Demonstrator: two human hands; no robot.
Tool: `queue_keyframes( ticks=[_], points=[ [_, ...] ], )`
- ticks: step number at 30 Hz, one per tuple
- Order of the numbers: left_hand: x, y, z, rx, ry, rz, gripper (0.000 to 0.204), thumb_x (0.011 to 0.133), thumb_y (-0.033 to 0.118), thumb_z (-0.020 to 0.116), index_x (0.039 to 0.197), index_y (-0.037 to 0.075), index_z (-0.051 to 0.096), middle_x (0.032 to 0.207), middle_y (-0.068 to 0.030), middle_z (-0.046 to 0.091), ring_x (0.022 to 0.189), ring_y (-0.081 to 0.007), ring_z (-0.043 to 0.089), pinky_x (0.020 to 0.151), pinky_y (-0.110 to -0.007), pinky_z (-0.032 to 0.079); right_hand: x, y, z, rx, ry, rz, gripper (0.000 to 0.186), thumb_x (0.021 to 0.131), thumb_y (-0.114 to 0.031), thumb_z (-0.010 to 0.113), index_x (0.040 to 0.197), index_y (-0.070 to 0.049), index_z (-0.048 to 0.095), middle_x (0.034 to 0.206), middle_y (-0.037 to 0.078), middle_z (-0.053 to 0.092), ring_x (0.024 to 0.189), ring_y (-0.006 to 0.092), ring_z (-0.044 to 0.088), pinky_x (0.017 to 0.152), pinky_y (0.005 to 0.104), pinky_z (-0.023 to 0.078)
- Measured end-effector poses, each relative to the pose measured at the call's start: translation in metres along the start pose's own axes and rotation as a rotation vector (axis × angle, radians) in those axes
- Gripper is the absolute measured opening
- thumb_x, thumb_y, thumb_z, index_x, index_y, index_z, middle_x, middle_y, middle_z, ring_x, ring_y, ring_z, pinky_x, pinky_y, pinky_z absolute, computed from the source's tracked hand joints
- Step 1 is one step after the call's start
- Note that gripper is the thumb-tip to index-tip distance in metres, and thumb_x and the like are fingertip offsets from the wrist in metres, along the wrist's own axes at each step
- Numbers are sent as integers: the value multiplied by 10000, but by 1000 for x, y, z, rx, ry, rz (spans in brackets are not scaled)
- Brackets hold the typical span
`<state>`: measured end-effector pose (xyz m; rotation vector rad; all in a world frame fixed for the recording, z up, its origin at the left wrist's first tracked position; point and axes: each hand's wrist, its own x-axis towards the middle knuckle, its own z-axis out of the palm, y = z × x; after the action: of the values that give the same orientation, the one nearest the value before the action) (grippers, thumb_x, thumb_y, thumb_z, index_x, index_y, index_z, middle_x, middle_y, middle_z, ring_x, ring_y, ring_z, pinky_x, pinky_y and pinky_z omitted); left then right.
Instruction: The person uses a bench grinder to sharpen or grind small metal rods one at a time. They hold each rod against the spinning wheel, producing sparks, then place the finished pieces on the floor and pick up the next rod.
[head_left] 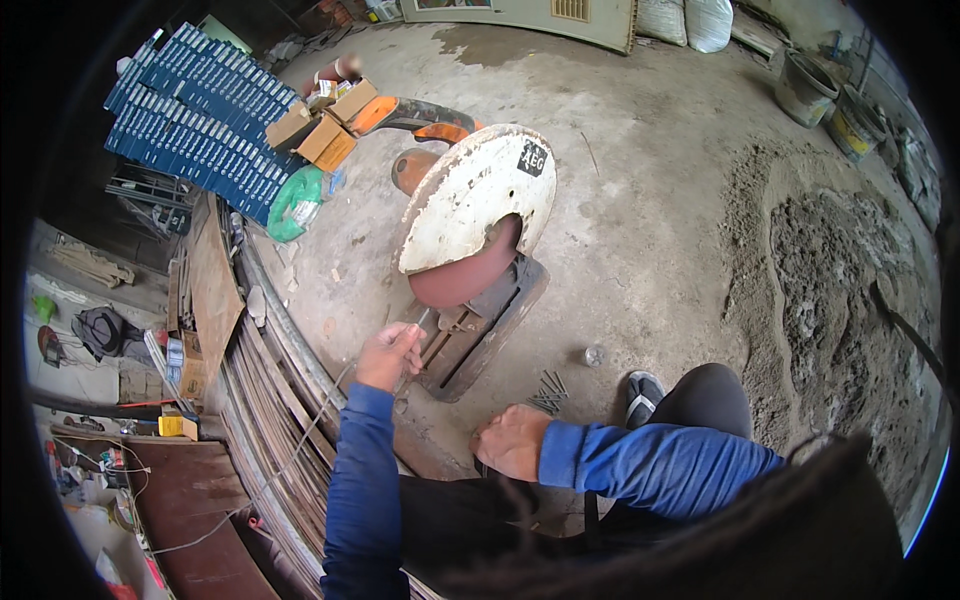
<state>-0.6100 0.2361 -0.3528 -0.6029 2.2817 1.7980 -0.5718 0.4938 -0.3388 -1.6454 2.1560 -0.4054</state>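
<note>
Your left hand (387, 358) pinches a thin grey metal rod (424, 317), jutting beyond your fingertips near the reddish-brown round disc (465, 282); your right hand (512, 442) curls, any hold hidden

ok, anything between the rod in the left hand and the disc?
Nothing visible. The left hand holds the rod close by the disc's exposed lower edge; the white guard sits higher up, out of the way. Can't tell if the rod touches the disc.
</note>
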Motion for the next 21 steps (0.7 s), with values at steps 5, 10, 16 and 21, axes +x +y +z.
queue_keyframes(
  ticks=[5, 10, 16, 21],
  points=[
    [11, -7, 11, 274, 229, 96, 286, 950, 266, 630, 877, -6, 678, 645, -27, 581, 487, -116, 550, 459, -269, 438, 1, -1, -1, 2, -57, 47, 179, 781, -153, 621, 906, -118, 745, 944, 74, 732, 929, 269, 705, 793, 367, 552],
    [18, -6, 18, 585, 362, 203, 233, 938, 236, 621, 851, 28, 679, 625, -97, 606, 547, -221, 595, 523, -353, 460, 1, 0, 0, -5, -51, 63, 194, 781, -155, 616, 919, -120, 748, 926, 80, 733, 905, 272, 711, 772, 372, 558],
    [23, -5, 20, 881, 475, 445, 202, 915, 243, 621, 873, 59, 692, 759, -217, 645, 737, -426, 618, 659, -486, 475, 2, 1, 1, 6, -60, 67, 188, 774, -168, 620, 897, -111, 751, 927, 83, 735, 898, 273, 712, 768, 373, 560],
    [24, -5, 21, 945, 521, 473, 195, 906, 236, 623, 862, 59, 692, 773, -215, 651, 759, -420, 626, 675, -495, 475, 2, 0, 1, 0, -51, 57, 191, 772, -174, 622, 898, -110, 750, 924, 87, 734, 904, 275, 711, 772, 373, 559]
  ],
)
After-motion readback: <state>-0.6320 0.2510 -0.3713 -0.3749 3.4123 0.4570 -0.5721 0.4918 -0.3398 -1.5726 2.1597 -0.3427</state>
